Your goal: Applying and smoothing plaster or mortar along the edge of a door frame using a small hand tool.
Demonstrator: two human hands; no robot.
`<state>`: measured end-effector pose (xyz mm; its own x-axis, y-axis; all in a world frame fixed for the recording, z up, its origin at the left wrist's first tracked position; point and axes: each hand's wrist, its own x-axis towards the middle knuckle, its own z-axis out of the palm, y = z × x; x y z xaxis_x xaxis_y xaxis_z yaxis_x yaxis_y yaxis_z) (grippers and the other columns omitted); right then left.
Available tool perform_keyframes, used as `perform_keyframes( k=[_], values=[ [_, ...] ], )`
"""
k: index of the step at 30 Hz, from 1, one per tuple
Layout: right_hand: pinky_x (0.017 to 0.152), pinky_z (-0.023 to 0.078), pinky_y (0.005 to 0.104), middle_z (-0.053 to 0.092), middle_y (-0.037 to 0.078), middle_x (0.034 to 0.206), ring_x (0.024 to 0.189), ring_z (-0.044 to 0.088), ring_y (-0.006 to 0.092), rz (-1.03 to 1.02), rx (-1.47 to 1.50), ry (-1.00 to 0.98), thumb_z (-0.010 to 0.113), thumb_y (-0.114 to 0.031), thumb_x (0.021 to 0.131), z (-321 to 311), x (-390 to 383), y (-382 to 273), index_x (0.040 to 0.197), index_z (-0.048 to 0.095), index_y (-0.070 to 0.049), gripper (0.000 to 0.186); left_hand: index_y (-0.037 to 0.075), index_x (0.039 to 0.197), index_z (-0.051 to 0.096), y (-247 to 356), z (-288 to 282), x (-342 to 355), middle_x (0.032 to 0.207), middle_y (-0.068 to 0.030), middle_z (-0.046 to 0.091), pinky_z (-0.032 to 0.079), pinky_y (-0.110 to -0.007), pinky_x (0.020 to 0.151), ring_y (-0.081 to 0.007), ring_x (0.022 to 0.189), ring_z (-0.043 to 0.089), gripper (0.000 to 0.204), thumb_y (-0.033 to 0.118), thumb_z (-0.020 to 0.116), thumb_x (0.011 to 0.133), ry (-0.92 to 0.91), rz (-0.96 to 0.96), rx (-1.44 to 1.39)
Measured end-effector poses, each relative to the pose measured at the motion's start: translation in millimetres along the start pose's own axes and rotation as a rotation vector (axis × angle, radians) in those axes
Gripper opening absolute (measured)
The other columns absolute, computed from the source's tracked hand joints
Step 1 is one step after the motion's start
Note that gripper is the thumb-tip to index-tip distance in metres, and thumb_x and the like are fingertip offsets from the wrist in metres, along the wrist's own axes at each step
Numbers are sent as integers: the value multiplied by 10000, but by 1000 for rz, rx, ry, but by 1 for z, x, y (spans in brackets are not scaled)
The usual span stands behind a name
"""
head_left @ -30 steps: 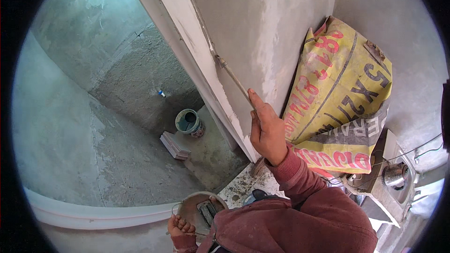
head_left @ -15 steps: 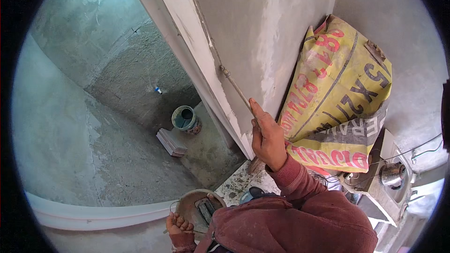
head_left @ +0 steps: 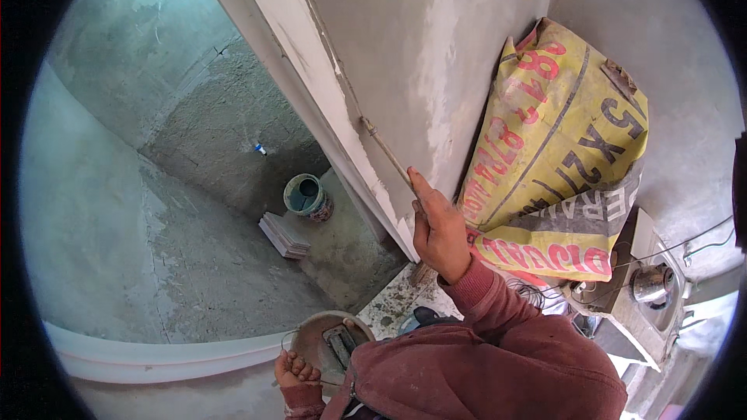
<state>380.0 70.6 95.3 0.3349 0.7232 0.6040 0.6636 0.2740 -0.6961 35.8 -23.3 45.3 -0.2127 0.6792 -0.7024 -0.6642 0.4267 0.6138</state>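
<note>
My right hand (head_left: 443,235) is closed around a long, thin stick-like tool (head_left: 391,157), its forefinger stretched along the shaft. The tool's narrow tip rests at the seam between the white door frame (head_left: 315,82) and the grey plastered wall (head_left: 389,39). What kind of tip it has is too small to tell. Low on the left, my left hand (head_left: 296,372) grips a round bucket (head_left: 307,336) at its side, by the rim or wire handle; which one I cannot tell. Inside the bucket lies a dark rectangular block-like piece (head_left: 340,344), partly hidden by my maroon sleeve.
Past the frame, a room with rough plaster holds another bucket (head_left: 305,201), a stack of tiles (head_left: 282,236) and a blue-tipped pipe stub (head_left: 261,149). A yellow printed tarp (head_left: 560,140) leans at right, above a sink counter (head_left: 622,319) with a metal pot (head_left: 652,284) and loose cables.
The tool's tip and my right hand have slid slightly down along the seam. My left hand stays on the bucket. The whole view has shifted a little.
</note>
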Motion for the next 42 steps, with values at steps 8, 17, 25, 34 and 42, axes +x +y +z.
perform_keyframes(
  k=[8, 17, 25, 34, 42],
  values=[
    [527, 438, 408, 505, 149, 724, 596, 531, 342, 21, -17, -9, 481, 70, 706, 1, -9, 6, 1293, 353, -146, 638, 149, 666, 451, 0, -6, 1, 451, 70, 269, 181, -227, 320, -69, 333, 216, 246, 338, 512, 813, -18, -12, 21],
    [538, 464, 396, 546, 153, 818, 616, 562, 325, -4, 30, -259, 535, -36, 700, 6, -50, -1, 1304, 336, -187, 654, 160, 645, 436, 5, -9, 3, 445, 74, 265, 191, -225, 320, -66, 334, 223, 260, 338, 495, 824, -92, -39, 1],
    [611, 483, 406, 625, 139, 736, 721, 617, 293, -326, -174, -1517, 587, -177, 665, 137, -162, -14, 789, 671, -73, 182, 162, 614, 423, 2, 23, -3, 452, 80, 265, 190, -222, 317, -62, 339, 228, 292, 323, 469, 853, -142, -65, 33],
    [595, 499, 412, 617, 178, 740, 706, 617, 308, -220, -62, -1357, 594, -115, 639, 117, -134, -47, 815, 666, -48, 201, 141, 689, 468, 14, 10, -3, 476, 73, 326, 208, -215, 330, -55, 343, 252, 245, 332, 491, 840, -161, 10, 13],
    [528, 444, 459, 574, 182, 645, 628, 580, 367, -4, -30, -945, 533, -159, 727, 39, -94, -18, 988, 493, -53, 285, 137, 693, 479, 17, 20, 2, 456, 77, 286, 186, -226, 333, -60, 340, 237, 247, 350, 516, 813, -159, 10, 13]
  ],
)
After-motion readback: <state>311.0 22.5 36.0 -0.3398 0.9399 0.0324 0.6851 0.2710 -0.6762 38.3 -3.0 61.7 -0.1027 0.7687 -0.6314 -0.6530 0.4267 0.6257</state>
